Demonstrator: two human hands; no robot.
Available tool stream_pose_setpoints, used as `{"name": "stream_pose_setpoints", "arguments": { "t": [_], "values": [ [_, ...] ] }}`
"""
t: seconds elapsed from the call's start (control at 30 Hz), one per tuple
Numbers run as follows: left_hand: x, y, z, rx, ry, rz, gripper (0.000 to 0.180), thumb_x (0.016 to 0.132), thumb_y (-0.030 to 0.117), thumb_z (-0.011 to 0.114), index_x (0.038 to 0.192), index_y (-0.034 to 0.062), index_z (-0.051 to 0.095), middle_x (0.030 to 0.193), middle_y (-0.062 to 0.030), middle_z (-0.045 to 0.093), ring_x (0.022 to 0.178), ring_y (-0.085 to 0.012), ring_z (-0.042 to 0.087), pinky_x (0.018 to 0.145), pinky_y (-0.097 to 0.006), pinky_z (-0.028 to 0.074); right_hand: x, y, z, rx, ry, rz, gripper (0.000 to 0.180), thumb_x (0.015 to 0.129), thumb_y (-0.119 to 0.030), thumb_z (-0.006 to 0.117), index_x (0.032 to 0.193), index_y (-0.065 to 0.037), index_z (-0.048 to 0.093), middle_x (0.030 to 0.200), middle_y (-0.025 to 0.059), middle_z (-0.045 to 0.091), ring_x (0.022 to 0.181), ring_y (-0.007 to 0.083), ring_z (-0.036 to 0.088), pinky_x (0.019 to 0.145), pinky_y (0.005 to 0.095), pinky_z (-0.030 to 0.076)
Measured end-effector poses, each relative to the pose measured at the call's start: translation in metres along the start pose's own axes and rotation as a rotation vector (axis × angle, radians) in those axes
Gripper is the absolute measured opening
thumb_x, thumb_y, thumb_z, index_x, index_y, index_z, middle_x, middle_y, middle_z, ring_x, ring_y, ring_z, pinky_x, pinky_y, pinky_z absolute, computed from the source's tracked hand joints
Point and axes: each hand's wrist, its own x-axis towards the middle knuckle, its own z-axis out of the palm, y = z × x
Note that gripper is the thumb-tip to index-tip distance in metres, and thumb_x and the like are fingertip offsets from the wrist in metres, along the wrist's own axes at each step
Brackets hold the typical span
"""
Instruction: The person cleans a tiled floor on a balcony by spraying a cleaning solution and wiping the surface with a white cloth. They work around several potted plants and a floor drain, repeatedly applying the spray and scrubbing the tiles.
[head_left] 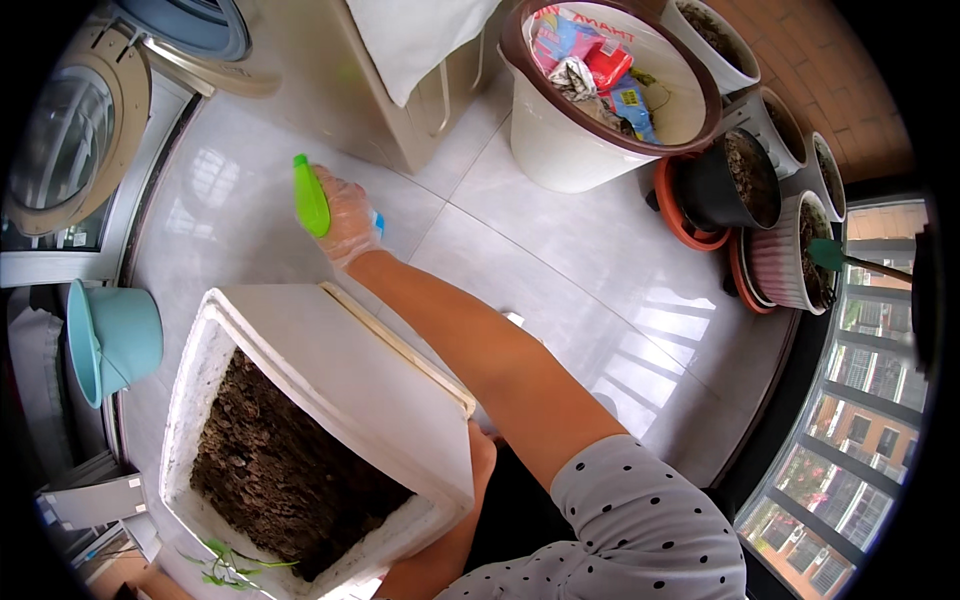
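Observation:
My right hand [345, 220], in a thin clear plastic glove, is closed around what looks like a spray bottle with a green head [312, 197]. A bit of blue shows past the hand's other side. It is held out beyond a white rectangular planter [370, 370]. The planter is tipped so that its opening faces me. Dark, clumpy soil [280, 460] fills much of it, and a small green plant [230, 565] shows at its near edge. My left hand [483, 458] seems to be at the planter's right side, its fingers hidden.
A turquoise bucket [130, 335] stands at the left, below an open round washer door [70, 135]. At the back is a white bin with a brown rim [560, 130], holding packets. Several flowerpots [790, 250] line the right side by the barred window [850, 400]. Grey tiles [480, 255] cover the floor.

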Motion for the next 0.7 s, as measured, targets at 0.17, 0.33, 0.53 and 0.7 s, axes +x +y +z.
{"name": "stream_pose_setpoints", "arguments": {
  "t": [0.17, 0.33, 0.53, 0.7],
  "values": [
    [-0.012, 0.007, -0.004, 0.078, -0.026, -0.024, 0.016, 0.074, 0.006, 0.059, 0.084, -0.0045, 0.054, 0.066, -0.0172, 0.056, 0.061, -0.0307, 0.058, 0.051, -0.04, 0.048, -0.013, 0.042, -0.008, -0.205, 0.227, -0.295, 0.051, 0.074, -0.016, 0.06, 0.121, -0.004, 0.046, 0.108, 0.0212, 0.052, 0.102, 0.0357, 0.049, 0.082, 0.0406, 0.043],
    [-0.011, 0.009, -0.008, 0.092, -0.003, 0.001, 0.018, 0.066, 0.008, 0.072, 0.072, -0.0023, 0.058, 0.063, -0.0147, 0.058, 0.061, -0.0276, 0.058, 0.053, -0.04, 0.046, -0.151, 0.071, -0.103, -0.554, -0.355, -0.137, 0.044, 0.071, -0.016, 0.061, 0.114, -0.009, 0.051, 0.109, 0.0159, 0.052, 0.102, 0.0303, 0.049, 0.086, 0.04, 0.042],
    [0.002, -0.002, 0.016, 0.255, 0.011, 0.069, 0.03, 0.052, 0.014, 0.083, 0.057, -0.0014, 0.058, 0.055, -0.0109, 0.059, 0.049, -0.0232, 0.055, 0.049, -0.036, 0.043, -0.253, 0.121, -0.153, -0.563, -0.489, 0.109, 0.026, 0.08, -0.012, 0.054, 0.107, -0.008, 0.054, 0.098, 0.0113, 0.054, 0.093, 0.0276, 0.054, 0.077, 0.0343, 0.047],
    [0.017, -0.026, 0.008, 0.432, 0.13, 0.138, 0.041, 0.041, 0.024, 0.088, 0.055, 0.0013, 0.056, 0.053, -0.0094, 0.057, 0.046, -0.0235, 0.051, 0.049, -0.036, 0.042, -0.314, 0.067, -0.288, -0.32, -0.334, 0.489, 0.026, 0.084, -0.012, 0.047, 0.108, -0.009, 0.054, 0.106, 0.0154, 0.053, 0.095, 0.0323, 0.055, 0.081, 0.0382, 0.046]
  ]
}}
